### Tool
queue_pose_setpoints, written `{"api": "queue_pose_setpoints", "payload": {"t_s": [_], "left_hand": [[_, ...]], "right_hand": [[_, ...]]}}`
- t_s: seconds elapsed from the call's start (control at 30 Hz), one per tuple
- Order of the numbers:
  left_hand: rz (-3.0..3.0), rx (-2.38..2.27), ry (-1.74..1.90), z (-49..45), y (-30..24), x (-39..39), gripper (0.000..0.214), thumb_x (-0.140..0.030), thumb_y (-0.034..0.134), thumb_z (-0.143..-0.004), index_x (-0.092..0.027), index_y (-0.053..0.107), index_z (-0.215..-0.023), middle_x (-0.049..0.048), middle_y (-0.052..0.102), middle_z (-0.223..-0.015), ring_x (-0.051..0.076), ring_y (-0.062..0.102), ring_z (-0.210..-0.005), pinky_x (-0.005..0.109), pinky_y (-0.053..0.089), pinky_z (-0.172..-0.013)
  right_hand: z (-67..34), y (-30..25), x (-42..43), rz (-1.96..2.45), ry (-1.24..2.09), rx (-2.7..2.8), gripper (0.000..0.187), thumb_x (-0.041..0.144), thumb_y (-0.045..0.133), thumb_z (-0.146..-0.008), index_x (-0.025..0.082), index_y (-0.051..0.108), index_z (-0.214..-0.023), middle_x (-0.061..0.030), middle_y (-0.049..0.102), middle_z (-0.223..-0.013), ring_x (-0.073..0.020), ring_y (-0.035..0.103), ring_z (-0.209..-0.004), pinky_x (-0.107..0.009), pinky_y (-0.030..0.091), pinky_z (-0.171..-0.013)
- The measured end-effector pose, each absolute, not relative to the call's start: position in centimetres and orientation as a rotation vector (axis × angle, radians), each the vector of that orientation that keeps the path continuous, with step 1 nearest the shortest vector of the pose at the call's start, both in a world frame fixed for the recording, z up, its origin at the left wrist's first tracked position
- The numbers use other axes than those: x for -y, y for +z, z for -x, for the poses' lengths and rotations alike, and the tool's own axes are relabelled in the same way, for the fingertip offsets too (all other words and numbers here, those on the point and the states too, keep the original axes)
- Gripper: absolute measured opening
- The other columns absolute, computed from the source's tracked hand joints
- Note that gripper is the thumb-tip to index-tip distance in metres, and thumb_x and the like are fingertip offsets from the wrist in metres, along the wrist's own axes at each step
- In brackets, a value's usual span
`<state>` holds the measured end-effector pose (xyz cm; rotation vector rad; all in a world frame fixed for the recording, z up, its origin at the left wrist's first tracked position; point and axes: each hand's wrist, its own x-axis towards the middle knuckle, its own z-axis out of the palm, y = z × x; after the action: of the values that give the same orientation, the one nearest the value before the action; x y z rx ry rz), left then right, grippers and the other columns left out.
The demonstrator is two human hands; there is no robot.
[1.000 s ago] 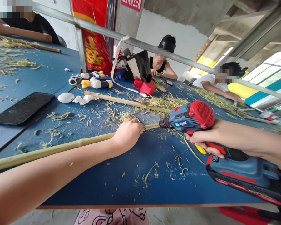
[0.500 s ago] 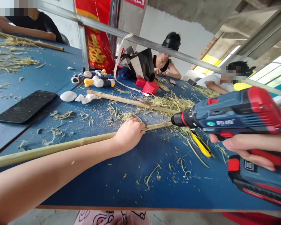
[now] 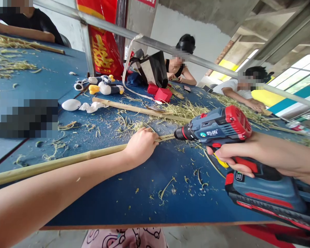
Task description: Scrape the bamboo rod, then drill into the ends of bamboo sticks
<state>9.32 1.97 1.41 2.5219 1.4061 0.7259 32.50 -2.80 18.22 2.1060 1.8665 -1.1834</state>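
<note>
My left hand (image 3: 142, 146) is closed round a long bamboo pole (image 3: 67, 159) near its right end, pressing it on the blue table (image 3: 113, 203). The pole runs off past the left edge of the view. In my right hand (image 3: 244, 153) is a blue and red cordless drill (image 3: 214, 125), gripped by its handle with a finger at the trigger. The drill's black chuck meets the pole's end; the bit itself is hidden. Partly covered by the drill and hand, a yellow utility knife (image 3: 221, 162) lies among shavings. Beyond the pole rests a second bamboo pole (image 3: 136, 109).
Bamboo shavings (image 3: 182, 111) litter the table. Further back are a white egg-shaped object (image 3: 71, 104), stuffed toys (image 3: 107, 88), red boxes (image 3: 163, 94) and a black and white bag (image 3: 155, 69). A metal rail (image 3: 160, 44) crosses behind. Several people sit at the far side.
The drill in my right hand has moved left, its chuck now closer to my left hand. My left hand keeps its grip on the pole. The view has shifted slightly.
</note>
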Motion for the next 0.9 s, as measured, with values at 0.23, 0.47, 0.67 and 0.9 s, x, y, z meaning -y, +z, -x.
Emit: {"api": "queue_pose_setpoints", "payload": {"t_s": [0.23, 0.47, 0.67, 0.9], "left_hand": [[-2.496, -1.408, 0.724, -9.30, 1.38, -1.97, 0.018, -0.022, 0.063, -0.096, -0.015, 0.079, -0.097, 0.0096, 0.073, -0.091, 0.024, 0.068, -0.093, 0.037, 0.054, -0.090], [-2.484, -1.418, 0.696, -9.34, 1.51, -2.00, 0.019, -0.022, 0.063, -0.096, -0.015, 0.080, -0.102, 0.0101, 0.073, -0.093, 0.025, 0.068, -0.095, 0.037, 0.055, -0.091], [-2.482, -1.411, 0.698, -9.33, 1.44, -2.10, 0.019, -0.023, 0.063, -0.096, -0.015, 0.080, -0.101, 0.0100, 0.073, -0.093, 0.025, 0.068, -0.095, 0.038, 0.055, -0.092], [-2.463, -1.400, 0.739, -9.26, 1.21, -2.20, 0.018, -0.022, 0.064, -0.095, -0.015, 0.080, -0.096, 0.0099, 0.074, -0.092, 0.025, 0.068, -0.094, 0.038, 0.055, -0.091]], "right_hand": [[-32.16, 18.05, 2.37, -2.107, -1.352, -1.805, 0.022, 0.042, 0.061, -0.078, 0.020, 0.060, -0.080, 0.0041, 0.048, -0.043, -0.0124, 0.038, -0.044, -0.027, 0.040, -0.051], [-32.15, 17.99, 2.08, -2.116, -1.364, -1.783, 0.020, 0.040, 0.060, -0.077, 0.020, 0.059, -0.080, 0.0038, 0.049, -0.045, -0.0128, 0.039, -0.045, -0.029, 0.043, -0.051], [-32.22, 17.90, 1.95, -2.120, -1.371, -1.794, 0.021, 0.040, 0.062, -0.075, 0.020, 0.060, -0.080, 0.0037, 0.049, -0.044, -0.0124, 0.038, -0.044, -0.028, 0.042, -0.050], [-32.06, 17.97, 2.19, -2.126, -1.343, -1.798, 0.017, 0.038, 0.060, -0.076, 0.021, 0.059, -0.079, 0.0042, 0.048, -0.044, -0.0126, 0.038, -0.045, -0.028, 0.041, -0.051]]}}
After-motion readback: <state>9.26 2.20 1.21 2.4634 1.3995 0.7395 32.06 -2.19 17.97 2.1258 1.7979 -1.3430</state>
